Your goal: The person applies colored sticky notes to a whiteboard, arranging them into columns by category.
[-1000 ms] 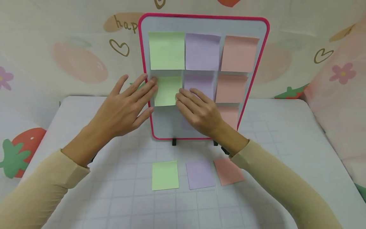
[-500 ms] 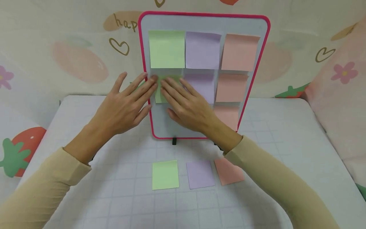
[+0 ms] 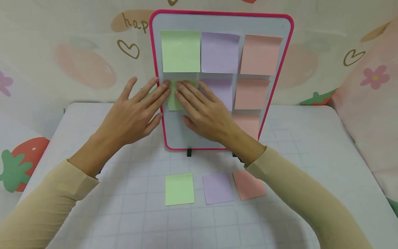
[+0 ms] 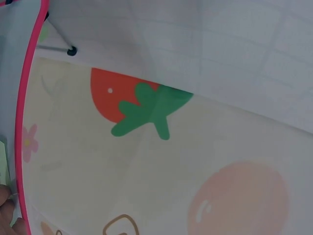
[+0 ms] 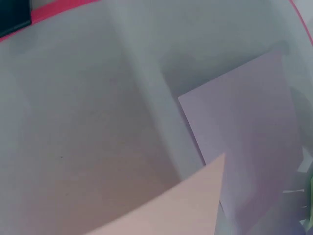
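Note:
A pink-rimmed whiteboard (image 3: 181, 133) stands upright and bears rows of sticky notes. My right hand (image 3: 208, 114) lies over the green sticky note (image 3: 174, 101) at the left of the middle row, its straight fingers pressing the upper part. At that note's left edge, the extended fingertips of my left hand (image 3: 133, 112) touch the note and the board's rim. The right hand partly covers the purple note (image 3: 225, 95) beside it. In the right wrist view a purple note (image 5: 244, 132) and the corner of a pink note (image 5: 181, 210) show on the board.
Green (image 3: 179, 189), purple (image 3: 217, 188) and pink (image 3: 249, 185) sticky notes lie on the white table (image 3: 130, 214) before the board. The board's black feet (image 3: 189, 152) rest on the table. A patterned cloth (image 3: 84, 65) hangs behind.
My right hand has shifted left and up from the green note's right edge, its fingers now spread flat over that note. The left hand has stayed almost in place.

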`<state>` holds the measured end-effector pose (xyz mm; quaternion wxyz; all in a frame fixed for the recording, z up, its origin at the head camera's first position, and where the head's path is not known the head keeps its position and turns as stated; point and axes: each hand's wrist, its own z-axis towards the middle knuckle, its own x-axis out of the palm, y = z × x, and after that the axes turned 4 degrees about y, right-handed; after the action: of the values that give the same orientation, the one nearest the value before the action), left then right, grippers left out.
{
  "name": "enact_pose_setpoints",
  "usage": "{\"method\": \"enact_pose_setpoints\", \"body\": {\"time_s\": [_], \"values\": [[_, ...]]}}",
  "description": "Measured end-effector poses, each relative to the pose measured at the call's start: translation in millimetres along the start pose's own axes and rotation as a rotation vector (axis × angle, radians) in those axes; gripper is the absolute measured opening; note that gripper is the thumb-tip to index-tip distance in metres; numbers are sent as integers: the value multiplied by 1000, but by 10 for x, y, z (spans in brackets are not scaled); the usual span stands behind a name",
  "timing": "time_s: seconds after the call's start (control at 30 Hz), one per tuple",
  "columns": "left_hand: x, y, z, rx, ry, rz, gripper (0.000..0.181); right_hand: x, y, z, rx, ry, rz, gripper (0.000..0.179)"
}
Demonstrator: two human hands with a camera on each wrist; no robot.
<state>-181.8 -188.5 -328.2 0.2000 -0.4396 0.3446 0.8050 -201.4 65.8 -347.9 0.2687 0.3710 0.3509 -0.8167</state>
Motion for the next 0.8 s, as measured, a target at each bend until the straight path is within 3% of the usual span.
{"method": "enact_pose_setpoints", "body": {"time_s": [0.3,0.8], "values": [[3,-8,2,-10,-2,-24,62,-19,-88,-123,63,-11,-20,58],[52,-36,-15,-11,-66,-22,59,-43,-105,-173,46,-6,-31,56]]}}
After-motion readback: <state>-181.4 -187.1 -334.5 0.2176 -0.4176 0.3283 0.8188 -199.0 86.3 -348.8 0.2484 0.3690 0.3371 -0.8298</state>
